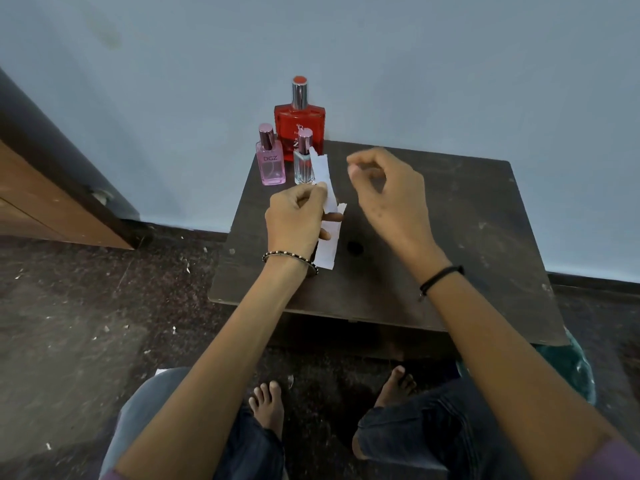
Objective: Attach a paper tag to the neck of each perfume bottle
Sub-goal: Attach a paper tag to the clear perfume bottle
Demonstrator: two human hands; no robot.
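head view looks down on a dark wooden table point(433, 258) set against a pale blue wall point(450, 64). at the table's far left corner stand three bottles close together: a tall red perfume bottle point(300, 128) at the back, a pink bottle point(270, 161) left in front, a small clear bottle point(304, 161) right in front. left hand point(298, 216) pinches a strip of white paper point(327, 216) just before the clear bottle. right hand point(388, 192) hovers beside it, fingers curled, thumb and forefinger nearly meeting; whether it grips anything i cannot tell.
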